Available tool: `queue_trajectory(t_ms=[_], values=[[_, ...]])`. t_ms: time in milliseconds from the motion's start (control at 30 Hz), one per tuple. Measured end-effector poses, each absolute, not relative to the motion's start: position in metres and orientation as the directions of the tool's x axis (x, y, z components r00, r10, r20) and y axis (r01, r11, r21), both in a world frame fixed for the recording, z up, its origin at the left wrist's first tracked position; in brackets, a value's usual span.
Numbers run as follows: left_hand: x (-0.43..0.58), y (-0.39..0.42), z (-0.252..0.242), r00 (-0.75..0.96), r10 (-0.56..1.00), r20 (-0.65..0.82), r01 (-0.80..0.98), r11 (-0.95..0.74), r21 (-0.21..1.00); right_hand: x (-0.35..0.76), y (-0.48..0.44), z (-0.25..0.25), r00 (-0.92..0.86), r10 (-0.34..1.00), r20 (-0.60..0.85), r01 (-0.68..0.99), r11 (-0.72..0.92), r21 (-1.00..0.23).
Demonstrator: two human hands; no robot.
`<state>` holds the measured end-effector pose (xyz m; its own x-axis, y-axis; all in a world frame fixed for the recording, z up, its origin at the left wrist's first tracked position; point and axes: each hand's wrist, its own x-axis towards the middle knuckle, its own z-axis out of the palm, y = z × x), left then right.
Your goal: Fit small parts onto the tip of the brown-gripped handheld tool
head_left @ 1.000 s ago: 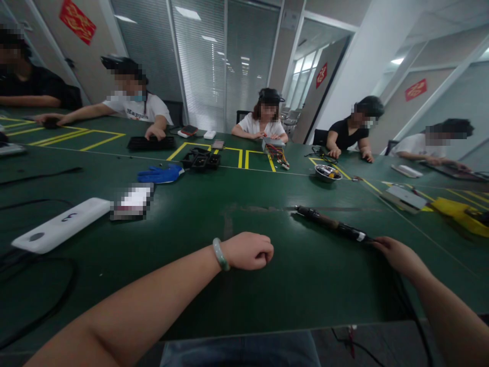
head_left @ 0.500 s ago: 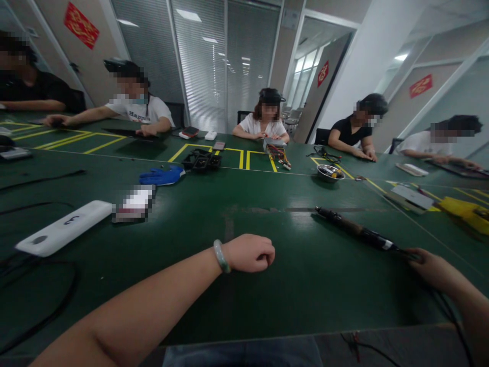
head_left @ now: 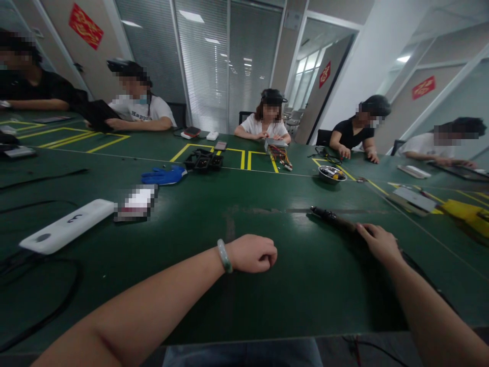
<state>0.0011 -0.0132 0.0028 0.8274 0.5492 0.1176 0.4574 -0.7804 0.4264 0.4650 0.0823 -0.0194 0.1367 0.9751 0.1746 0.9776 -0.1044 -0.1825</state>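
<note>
Bare forearms, pale green bangle [head_left: 224, 256], left wrist

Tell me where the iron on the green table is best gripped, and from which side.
Take the iron by its thick rear handle, the end under the right hand, coming from above on the near right. It lies flat on the table, thin front end pointing away to the left, probably the hot part.

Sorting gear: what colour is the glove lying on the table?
The glove is blue; the head view shows it.
</note>
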Motion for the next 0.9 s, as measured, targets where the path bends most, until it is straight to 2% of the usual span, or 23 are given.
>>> queue_trajectory(t_ms=[233, 333, 433, 533, 600, 767, 833, 900], values=[[0.004, -0.013, 0.005, 0.811, 0.565, 0.151, 0.476, -0.788, 0.391, 0.345, 0.102, -0.019, -0.187, 0.957, 0.224, 0.947, 0.236, -0.216], [0.005, -0.014, 0.011, 0.743, 0.618, 0.257, 0.528, -0.777, 0.343, 0.273, 0.099, -0.013, -0.316, 0.915, 0.252, 0.895, 0.376, -0.241], [0.004, -0.014, 0.016, 0.545, 0.724, 0.423, 0.647, -0.684, 0.336, 0.210, 0.086, -0.008, -0.418, 0.874, 0.248, 0.833, 0.478, -0.280], [0.001, -0.011, 0.015, 0.295, 0.788, 0.540, 0.765, -0.534, 0.360, 0.163, 0.069, -0.008, -0.470, 0.852, 0.229, 0.788, 0.522, -0.327], [-0.001, -0.009, 0.011, 0.212, 0.798, 0.565, 0.807, -0.469, 0.359, 0.141, 0.060, -0.010, -0.486, 0.844, 0.227, 0.761, 0.536, -0.364], [-0.005, -0.004, -0.002, 0.268, 0.792, 0.549, 0.830, -0.479, 0.286, 0.127, 0.045, -0.006, -0.554, 0.801, 0.228, 0.646, 0.586, -0.489], [-0.006, -0.002, -0.005, 0.289, 0.798, 0.529, 0.830, -0.485, 0.277, 0.142, 0.039, 0.008, -0.566, 0.793, 0.225, 0.666, 0.600, -0.443], [-0.008, 0.001, -0.006, 0.287, 0.821, 0.494, 0.840, -0.463, 0.283, 0.164, 0.032, 0.024, -0.533, 0.822, 0.203, 0.756, 0.570, -0.323]])
